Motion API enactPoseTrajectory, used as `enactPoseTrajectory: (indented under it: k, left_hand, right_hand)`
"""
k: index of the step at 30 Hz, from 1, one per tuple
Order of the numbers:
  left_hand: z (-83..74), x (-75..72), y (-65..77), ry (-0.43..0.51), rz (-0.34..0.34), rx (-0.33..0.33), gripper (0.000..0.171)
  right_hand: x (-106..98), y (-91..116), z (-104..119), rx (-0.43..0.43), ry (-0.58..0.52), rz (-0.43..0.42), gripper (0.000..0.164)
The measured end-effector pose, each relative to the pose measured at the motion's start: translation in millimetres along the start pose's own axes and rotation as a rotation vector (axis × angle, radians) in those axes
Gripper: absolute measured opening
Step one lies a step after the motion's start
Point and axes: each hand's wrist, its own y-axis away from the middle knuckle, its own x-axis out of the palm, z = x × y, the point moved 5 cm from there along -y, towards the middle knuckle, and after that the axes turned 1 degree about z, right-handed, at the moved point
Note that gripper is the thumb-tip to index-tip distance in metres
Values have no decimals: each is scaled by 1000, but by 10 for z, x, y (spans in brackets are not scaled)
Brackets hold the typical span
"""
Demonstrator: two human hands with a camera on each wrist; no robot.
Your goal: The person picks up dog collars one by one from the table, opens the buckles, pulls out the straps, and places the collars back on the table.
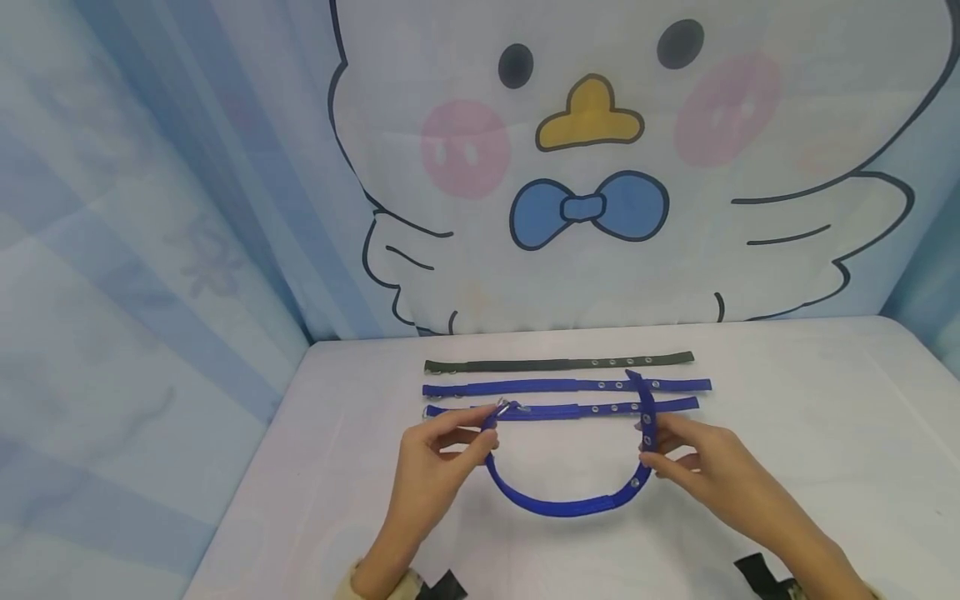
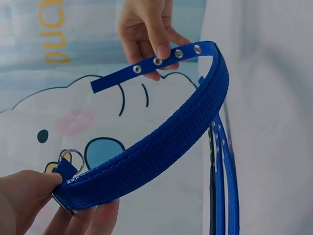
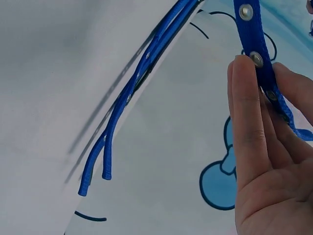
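Note:
A blue pet collar (image 1: 570, 507) hangs in a U shape between the two hands, raised in front of the other collars. My left hand (image 1: 438, 467) pinches its buckle end, where a metal ring (image 2: 72, 160) shows in the left wrist view. At the other end, my right hand (image 1: 701, 467) pinches the strap between thumb and fingers along its row of metal eyelets (image 2: 158, 61). The free tip of the strap sticks up past the right fingers. In the right wrist view, the eyelet strap (image 3: 257, 54) runs between the thumb and fingers.
Behind the hands, two blue collars (image 1: 525, 387) and a dark green collar (image 1: 525, 365) lie straight, side by side, on the white table (image 1: 360, 375). A curtain with a cartoon duck (image 1: 592, 283) rises at the table's back edge.

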Motion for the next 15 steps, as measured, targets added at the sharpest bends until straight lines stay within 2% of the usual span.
enactPoseTrajectory:
  k: [9,15]
  left_hand:
    - [-2,-24,13,23,17,5,27]
    - [-10,-5,19,54,41,9,26]
  right_hand:
    - [-123,32,25,-12,84,-79,41]
    - [-201,24,206,-40,198,-190,36]
